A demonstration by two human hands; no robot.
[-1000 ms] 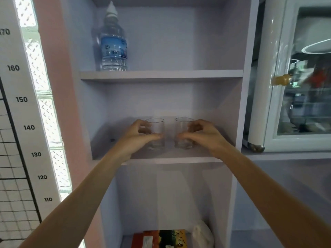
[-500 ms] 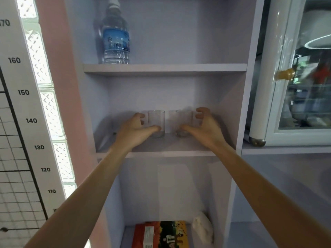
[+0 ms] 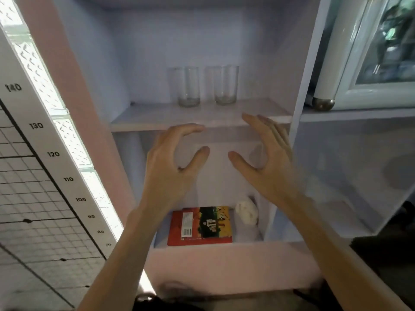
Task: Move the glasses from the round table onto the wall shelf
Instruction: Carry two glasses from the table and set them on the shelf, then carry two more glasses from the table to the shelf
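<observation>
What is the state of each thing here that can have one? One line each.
Left clear drinking glass: upright, empty, on the lilac wall shelf, not held.
Right clear drinking glass: upright, empty, not held.
Left hand: open, holding nothing.
Right hand: open, holding nothing.
Red book: closed, lying flat.

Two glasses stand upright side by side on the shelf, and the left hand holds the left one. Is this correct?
Not quite. In the head view the left glass and the right glass do stand upright side by side on the shelf, but the left hand holds nothing: it is open, in front of the shelf edge, apart from both glasses.
</observation>
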